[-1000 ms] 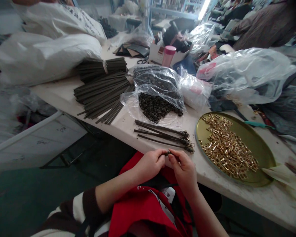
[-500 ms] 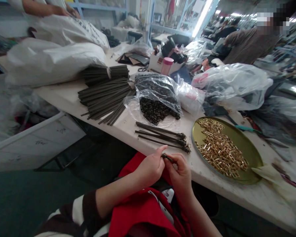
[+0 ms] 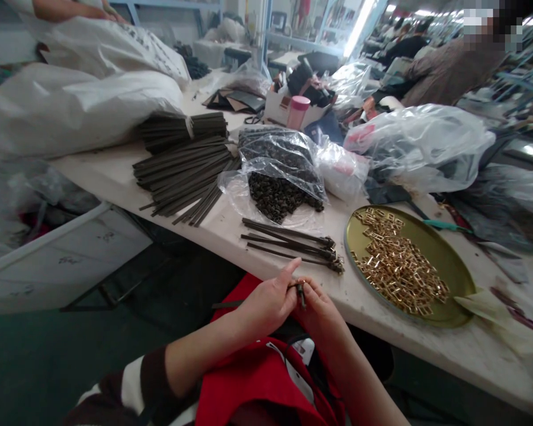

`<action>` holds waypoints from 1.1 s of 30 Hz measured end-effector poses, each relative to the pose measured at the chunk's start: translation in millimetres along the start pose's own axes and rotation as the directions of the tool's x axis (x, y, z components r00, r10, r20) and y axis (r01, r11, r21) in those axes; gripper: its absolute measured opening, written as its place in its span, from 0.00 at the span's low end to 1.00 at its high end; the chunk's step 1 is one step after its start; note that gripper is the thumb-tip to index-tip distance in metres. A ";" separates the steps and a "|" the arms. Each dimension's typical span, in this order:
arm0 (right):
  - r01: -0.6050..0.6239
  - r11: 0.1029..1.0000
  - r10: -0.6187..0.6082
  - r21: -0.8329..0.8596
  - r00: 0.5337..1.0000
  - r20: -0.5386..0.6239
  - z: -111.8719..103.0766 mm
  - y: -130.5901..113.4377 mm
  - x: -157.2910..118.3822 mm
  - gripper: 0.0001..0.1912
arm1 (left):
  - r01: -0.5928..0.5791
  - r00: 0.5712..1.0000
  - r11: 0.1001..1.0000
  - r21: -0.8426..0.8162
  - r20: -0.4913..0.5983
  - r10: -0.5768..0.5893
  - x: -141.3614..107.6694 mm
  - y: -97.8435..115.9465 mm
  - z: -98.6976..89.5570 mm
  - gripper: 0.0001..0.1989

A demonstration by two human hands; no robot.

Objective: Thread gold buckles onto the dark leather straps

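Just over my lap, at the table's front edge, my left hand (image 3: 273,300) and my right hand (image 3: 320,310) meet around one dark strap (image 3: 301,296). A gold glint of a buckle (image 3: 295,284) shows between the fingertips. Both hands are closed in a pinch, the left thumb pointing up. The strap's tail sticks out left of my left forearm; its middle is hidden. Several finished-looking straps with buckles (image 3: 288,244) lie on the table just beyond my hands. To the right, a round gold tray (image 3: 457,284) carries a heap of gold buckles (image 3: 404,266).
Behind the straps, a clear plastic bag (image 3: 279,145) spills small dark loops (image 3: 275,198). Bundles of dark strips (image 3: 182,171) lie left of it. White sacks (image 3: 89,106), a pink-lidded jar (image 3: 298,112) and plastic bags (image 3: 421,145) stand farther back. Other people work nearby.
The strap end between my fingers has turned from lying sideways to pointing down, and the gold buckle now shows. My right hand has rotated slightly. The view has shifted a little.
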State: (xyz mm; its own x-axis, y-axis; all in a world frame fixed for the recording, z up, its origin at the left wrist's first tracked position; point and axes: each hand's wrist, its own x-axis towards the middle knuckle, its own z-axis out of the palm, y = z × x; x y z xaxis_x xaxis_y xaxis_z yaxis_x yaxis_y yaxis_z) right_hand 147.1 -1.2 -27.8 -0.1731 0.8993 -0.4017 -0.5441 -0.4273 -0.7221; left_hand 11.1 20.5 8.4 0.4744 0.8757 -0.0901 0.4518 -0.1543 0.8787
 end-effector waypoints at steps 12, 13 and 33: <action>-0.122 0.975 0.113 0.185 0.992 0.056 -10.8 3.7 15.2 0.10 | 0.222 0.975 0.944 0.243 -0.071 -0.211 23.4 -9.0 -5.7 0.13; -0.113 0.974 0.108 0.197 0.993 0.040 -11.5 3.6 16.4 0.10 | 0.215 0.976 0.947 0.240 -0.071 -0.204 25.0 -9.6 -5.7 0.10; -0.060 0.952 0.074 0.300 0.997 -0.034 -12.5 -5.7 13.3 0.16 | 0.144 0.984 0.969 -0.201 0.133 -0.118 18.3 -2.7 -11.1 0.09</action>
State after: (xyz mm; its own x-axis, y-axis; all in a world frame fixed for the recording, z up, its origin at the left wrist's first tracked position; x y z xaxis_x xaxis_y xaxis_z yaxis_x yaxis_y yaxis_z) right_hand 158.2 12.0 -36.1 -0.1849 0.8616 -0.4727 -0.7539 -0.4329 -0.4942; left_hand 10.2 42.1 9.5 0.5136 0.8193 -0.2549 0.3538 0.0684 0.9328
